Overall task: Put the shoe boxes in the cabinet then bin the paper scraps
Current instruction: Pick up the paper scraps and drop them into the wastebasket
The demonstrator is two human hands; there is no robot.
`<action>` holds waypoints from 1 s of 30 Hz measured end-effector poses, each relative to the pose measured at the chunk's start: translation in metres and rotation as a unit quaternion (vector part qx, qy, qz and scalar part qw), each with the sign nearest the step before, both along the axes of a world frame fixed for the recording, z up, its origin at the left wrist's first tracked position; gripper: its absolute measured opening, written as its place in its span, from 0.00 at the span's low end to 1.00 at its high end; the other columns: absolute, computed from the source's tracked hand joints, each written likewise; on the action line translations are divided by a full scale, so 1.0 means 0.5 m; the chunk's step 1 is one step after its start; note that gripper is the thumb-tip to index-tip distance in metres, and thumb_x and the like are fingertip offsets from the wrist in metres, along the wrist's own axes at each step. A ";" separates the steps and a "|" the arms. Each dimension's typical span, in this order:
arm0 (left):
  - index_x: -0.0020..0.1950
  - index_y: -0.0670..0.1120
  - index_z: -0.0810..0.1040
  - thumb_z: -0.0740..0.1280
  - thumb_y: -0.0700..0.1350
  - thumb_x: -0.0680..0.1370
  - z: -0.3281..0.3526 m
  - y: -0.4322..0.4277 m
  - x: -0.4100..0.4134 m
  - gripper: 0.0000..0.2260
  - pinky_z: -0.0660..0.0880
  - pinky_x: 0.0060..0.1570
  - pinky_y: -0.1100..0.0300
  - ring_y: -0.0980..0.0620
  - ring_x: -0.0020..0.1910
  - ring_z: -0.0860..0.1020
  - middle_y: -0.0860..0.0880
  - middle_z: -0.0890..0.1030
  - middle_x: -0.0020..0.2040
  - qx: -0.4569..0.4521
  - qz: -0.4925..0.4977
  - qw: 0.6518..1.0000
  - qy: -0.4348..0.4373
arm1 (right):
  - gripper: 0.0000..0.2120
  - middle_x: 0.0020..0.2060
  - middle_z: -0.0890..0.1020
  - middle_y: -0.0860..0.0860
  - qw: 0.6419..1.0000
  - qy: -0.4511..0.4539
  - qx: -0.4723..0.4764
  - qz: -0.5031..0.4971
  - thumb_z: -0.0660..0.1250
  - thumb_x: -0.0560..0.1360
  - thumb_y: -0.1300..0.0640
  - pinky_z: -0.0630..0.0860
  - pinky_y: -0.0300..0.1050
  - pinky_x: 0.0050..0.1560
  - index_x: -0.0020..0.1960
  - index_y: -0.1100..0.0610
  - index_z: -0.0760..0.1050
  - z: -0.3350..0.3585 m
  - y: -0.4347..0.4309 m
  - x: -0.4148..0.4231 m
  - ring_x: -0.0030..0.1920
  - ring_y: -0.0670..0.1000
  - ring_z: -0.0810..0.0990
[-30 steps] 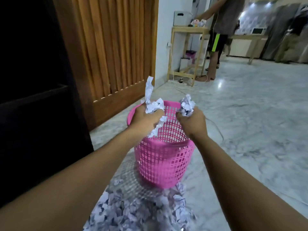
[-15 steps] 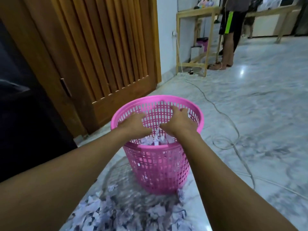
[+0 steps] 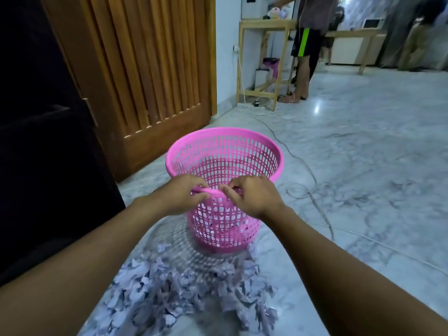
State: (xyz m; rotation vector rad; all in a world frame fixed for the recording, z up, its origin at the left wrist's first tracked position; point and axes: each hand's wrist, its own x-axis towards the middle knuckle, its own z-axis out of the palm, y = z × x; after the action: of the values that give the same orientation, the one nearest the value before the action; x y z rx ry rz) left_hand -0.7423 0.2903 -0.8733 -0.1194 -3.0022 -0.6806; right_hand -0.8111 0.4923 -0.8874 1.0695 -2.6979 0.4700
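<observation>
**Both hands on the rim of the bin, scraps piled at its foot**

From where I stand, the pink mesh wastebasket (image 3: 252,151) sits upright on the grey marble floor (image 3: 363,170), just in front of the person crouched over it. Both bare arms reach forward to its near edge. The left hand (image 3: 184,196) has its fingers curled over the rim with the thumb pressed against the outside. The right hand (image 3: 253,197) is just beside it and grips the same stretch of rim, fingertips hooked over the top. A short piece of pink rim shows between the two hands.

The paper scraps (image 3: 189,289) lie in a loose, crumpled heap on the floor at the near side of the basket, touching its base and spreading back between the person's forearms. A few pale bits show through the mesh low inside the basket.

To the left stands a dark cabinet (image 3: 48,178), with a slatted wooden door (image 3: 155,69) behind it. A thin cable (image 3: 312,180) trails across the floor to the right of the basket. Well beyond, another person (image 3: 306,49) stands at a wooden table (image 3: 264,23) with a white box (image 3: 254,7) on top.
</observation>
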 end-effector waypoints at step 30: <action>0.71 0.52 0.68 0.59 0.56 0.79 -0.561 0.197 0.325 0.21 0.72 0.47 0.49 0.40 0.54 0.73 0.42 0.72 0.60 -0.164 -0.150 0.969 -0.110 | 0.29 0.74 0.64 0.51 0.914 -0.285 -0.010 -0.289 0.62 0.75 0.45 0.62 0.52 0.71 0.75 0.46 0.63 -0.507 0.199 0.575 0.73 0.53 0.60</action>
State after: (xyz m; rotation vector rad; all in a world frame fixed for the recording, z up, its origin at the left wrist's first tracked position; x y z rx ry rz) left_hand -0.5800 0.3890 -1.1539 -0.5584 -3.3225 -0.2150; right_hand -0.5237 0.5918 -1.1411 0.0689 -3.2891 0.7770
